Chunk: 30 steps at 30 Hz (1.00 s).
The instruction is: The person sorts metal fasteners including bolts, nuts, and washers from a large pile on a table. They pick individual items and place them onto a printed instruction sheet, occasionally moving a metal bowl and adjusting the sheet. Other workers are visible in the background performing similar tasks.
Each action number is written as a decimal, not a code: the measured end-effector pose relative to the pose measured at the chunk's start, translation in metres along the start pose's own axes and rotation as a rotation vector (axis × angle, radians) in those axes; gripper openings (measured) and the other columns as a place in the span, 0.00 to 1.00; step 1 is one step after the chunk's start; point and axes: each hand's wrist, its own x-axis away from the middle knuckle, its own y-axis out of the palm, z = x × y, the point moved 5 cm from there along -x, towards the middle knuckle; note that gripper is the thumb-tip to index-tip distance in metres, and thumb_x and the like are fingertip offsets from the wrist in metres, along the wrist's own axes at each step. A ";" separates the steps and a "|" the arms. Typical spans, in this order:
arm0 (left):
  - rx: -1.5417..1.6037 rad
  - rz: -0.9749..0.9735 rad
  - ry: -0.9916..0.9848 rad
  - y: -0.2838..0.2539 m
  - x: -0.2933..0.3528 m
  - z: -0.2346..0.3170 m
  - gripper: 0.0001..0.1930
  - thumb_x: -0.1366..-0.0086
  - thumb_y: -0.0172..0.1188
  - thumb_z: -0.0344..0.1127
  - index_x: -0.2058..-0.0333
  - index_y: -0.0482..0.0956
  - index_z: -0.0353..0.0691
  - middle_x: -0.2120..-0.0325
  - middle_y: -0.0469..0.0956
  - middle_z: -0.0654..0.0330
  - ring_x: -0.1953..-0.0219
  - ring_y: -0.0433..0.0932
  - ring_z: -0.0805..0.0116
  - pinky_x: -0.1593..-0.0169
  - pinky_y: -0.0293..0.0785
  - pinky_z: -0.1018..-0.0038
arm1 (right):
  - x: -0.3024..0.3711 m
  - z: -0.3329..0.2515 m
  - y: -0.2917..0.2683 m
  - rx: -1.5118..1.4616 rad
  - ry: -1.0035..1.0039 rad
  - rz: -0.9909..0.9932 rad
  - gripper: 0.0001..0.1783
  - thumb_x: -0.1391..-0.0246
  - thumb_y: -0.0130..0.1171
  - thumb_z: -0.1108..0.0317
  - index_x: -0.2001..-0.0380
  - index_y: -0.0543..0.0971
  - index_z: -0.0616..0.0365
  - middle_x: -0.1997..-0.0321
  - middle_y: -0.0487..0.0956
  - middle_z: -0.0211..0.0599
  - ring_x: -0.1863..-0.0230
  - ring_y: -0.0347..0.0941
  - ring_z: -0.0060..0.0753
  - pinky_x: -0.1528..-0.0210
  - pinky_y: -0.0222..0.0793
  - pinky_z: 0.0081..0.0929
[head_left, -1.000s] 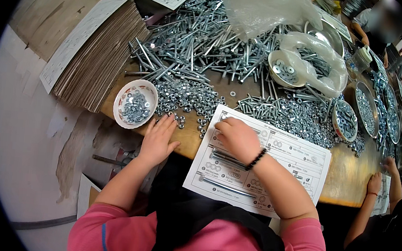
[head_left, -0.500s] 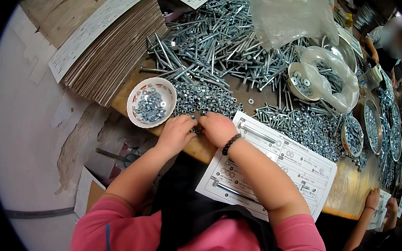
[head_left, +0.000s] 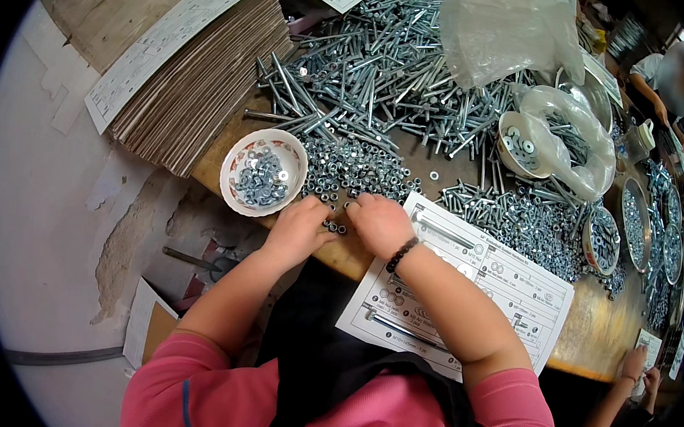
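Picking nuts [head_left: 362, 166], apparently: left hand [head_left: 300, 228] at five o'clock of bowl [head_left: 289, 149], right hand [head_left: 380, 223] at four; fingers curled, pinch unclear; next likely calls for separating singles.

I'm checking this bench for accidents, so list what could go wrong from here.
1. Loose nuts between the left hand and right hand lie near the front edge of the table; a nudge might send some off.
2. The white bowl sits close to that edge too, near the left hand, and could be tipped.
3. The printed card overhangs the edge, so a bump might shift the long bolt on it.
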 end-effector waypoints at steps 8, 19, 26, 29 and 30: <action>0.086 -0.019 -0.057 0.004 0.002 -0.002 0.08 0.52 0.62 0.30 0.70 0.76 0.40 0.73 0.72 0.56 0.65 0.72 0.55 0.61 0.68 0.65 | -0.002 0.008 -0.001 -0.129 0.087 -0.007 0.07 0.56 0.54 0.69 0.71 0.73 0.59 0.67 0.73 0.43 0.63 0.72 0.45 0.63 0.70 0.37; -0.033 0.005 0.101 0.007 0.001 -0.001 0.14 0.52 0.63 0.33 0.64 0.76 0.42 0.69 0.72 0.58 0.62 0.71 0.56 0.58 0.66 0.65 | -0.002 0.004 -0.004 -0.181 0.061 0.012 0.06 0.56 0.55 0.70 0.71 0.73 0.55 0.68 0.72 0.42 0.63 0.72 0.46 0.63 0.69 0.37; -0.078 0.045 0.269 0.013 0.002 0.007 0.13 0.52 0.63 0.35 0.64 0.79 0.49 0.69 0.72 0.65 0.63 0.70 0.63 0.58 0.63 0.68 | 0.097 0.066 -0.091 -0.404 0.334 0.230 0.09 0.58 0.61 0.70 0.69 0.77 0.54 0.71 0.73 0.38 0.67 0.71 0.40 0.65 0.67 0.31; -0.084 0.088 0.314 0.017 -0.003 0.012 0.11 0.52 0.63 0.34 0.67 0.79 0.47 0.71 0.72 0.64 0.65 0.71 0.62 0.60 0.64 0.67 | 0.164 0.088 -0.101 -0.279 0.516 0.216 0.08 0.58 0.61 0.70 0.70 0.78 0.54 0.71 0.73 0.36 0.69 0.71 0.39 0.67 0.67 0.31; -0.098 0.088 0.311 0.017 -0.001 0.011 0.11 0.52 0.63 0.33 0.67 0.79 0.47 0.71 0.72 0.64 0.65 0.70 0.62 0.60 0.64 0.66 | 0.181 0.090 -0.097 -0.255 0.553 0.193 0.08 0.58 0.61 0.70 0.70 0.78 0.54 0.72 0.73 0.36 0.69 0.72 0.40 0.66 0.67 0.31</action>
